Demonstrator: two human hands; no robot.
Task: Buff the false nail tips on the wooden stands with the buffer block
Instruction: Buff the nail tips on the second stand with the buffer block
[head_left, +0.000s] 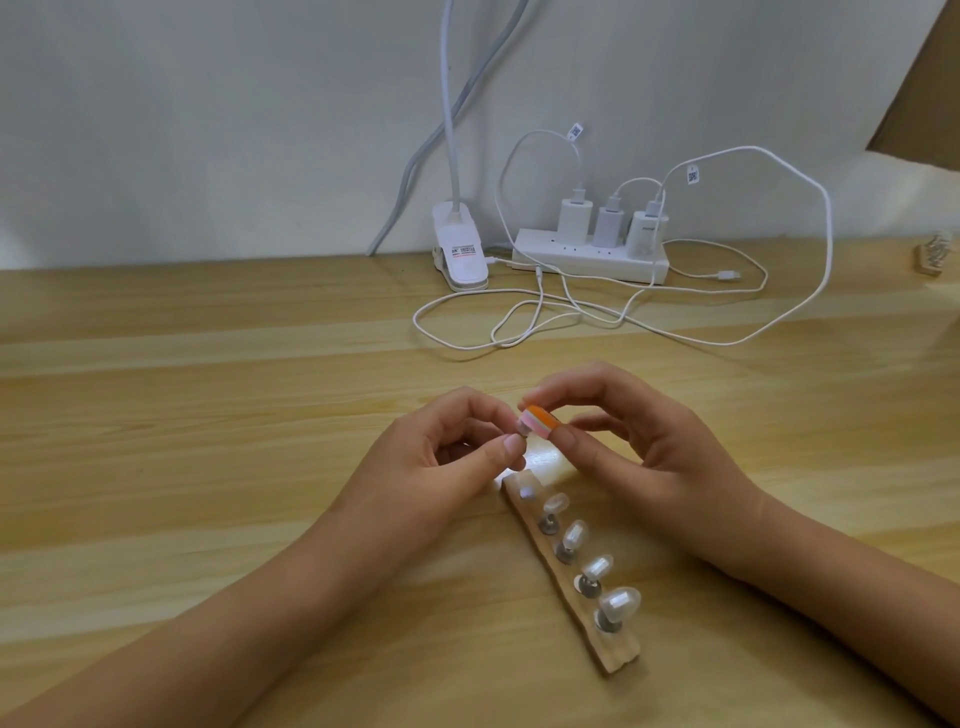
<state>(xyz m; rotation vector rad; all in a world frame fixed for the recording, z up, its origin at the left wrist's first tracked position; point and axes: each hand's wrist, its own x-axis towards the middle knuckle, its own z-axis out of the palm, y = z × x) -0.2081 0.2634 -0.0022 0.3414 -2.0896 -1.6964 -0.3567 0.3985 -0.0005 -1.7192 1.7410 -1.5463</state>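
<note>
Ideally, the nail tip (520, 428) pinched in the left hand (457, 457) should be steadied while the block (538, 422) pinched in the right hand (639, 441) is drawn lightly across

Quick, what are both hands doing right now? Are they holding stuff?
Left hand: pinching a small pale piece, seemingly a nail tip, between thumb and finger.
Right hand: pinching the buffer block, next to that tip.
</note>
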